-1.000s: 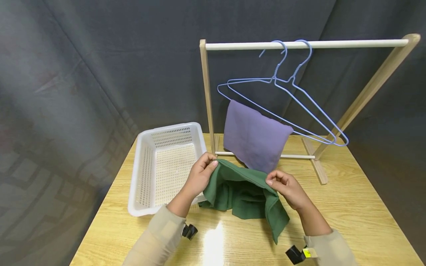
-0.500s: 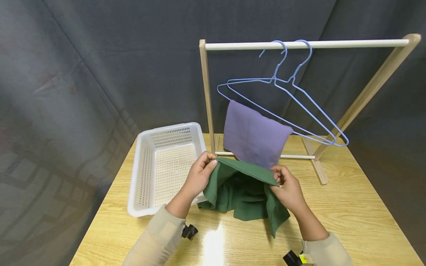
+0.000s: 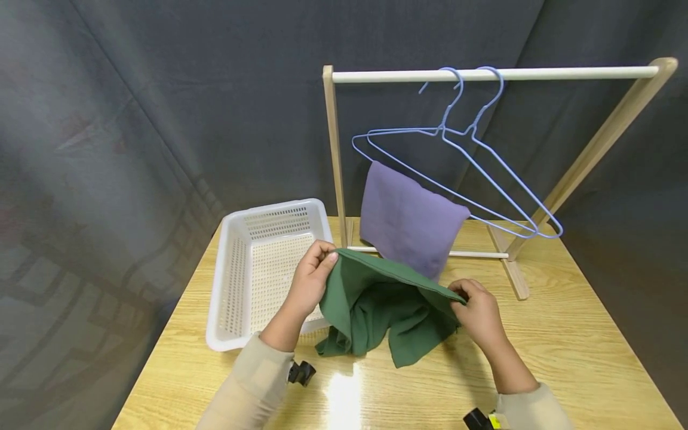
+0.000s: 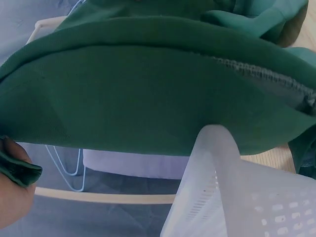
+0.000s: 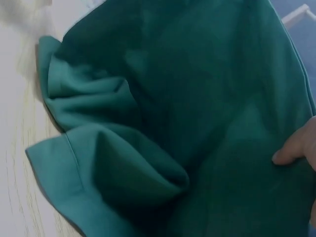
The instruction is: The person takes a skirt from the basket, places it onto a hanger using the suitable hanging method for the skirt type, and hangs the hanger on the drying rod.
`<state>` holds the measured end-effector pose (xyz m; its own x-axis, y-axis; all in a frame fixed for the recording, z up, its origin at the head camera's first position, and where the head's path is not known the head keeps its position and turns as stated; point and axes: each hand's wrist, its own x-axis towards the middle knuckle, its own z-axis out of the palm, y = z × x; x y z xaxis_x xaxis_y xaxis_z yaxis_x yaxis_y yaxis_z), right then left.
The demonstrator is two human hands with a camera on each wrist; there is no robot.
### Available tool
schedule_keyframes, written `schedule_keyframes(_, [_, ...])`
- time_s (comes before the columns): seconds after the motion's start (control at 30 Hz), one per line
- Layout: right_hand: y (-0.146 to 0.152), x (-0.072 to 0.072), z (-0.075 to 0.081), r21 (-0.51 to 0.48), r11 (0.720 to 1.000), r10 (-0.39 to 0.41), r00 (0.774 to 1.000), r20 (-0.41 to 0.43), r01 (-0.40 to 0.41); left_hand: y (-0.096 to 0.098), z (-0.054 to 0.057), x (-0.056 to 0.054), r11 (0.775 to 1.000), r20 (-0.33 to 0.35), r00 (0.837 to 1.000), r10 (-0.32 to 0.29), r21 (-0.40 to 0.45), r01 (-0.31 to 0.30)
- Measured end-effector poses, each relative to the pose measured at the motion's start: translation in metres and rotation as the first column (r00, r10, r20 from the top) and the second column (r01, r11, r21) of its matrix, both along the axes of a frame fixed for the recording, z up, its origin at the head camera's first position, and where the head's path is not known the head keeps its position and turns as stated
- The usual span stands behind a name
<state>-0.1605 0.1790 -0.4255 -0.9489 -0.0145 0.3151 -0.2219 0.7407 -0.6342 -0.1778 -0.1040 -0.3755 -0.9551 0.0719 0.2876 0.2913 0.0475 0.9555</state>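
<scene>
A green cloth with a stitched hem is stretched between the two hands above the table. The left hand pinches its upper left corner, over the near right rim of the white basket. My right hand pinches the other end of the same edge, with the thumb lying on the fabric in the right wrist view. Below that edge the cloth falls in loose folds onto or close over the wood. The left wrist view shows the cloth's seam and the left hand gripping a bunched bit.
A white perforated basket stands on the left of the wooden table. Behind the cloth is a wooden rack with two blue hangers. A purple cloth hangs over a hanger's lower bar.
The hands have moved apart, the left one leftward and the right one rightward, spreading the green cloth's edge wider. Its hanging right corner has swung in toward the middle.
</scene>
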Motion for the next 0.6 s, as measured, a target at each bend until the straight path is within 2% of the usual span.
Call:
schedule_keyframes(0.37, [0.022,-0.002,-0.001,0.019,0.998,-0.061,0.997,0.038,0.061,-0.009,-0.001,-0.003,1.0,-0.004,1.0,0.014,0.001,-0.014])
schedule_keyframes(0.6, [0.033,-0.003,-0.001,0.003,0.997,-0.079,0.991,0.107,0.079,-0.013,0.0,-0.003,0.999,0.025,0.999,0.041,0.014,-0.042])
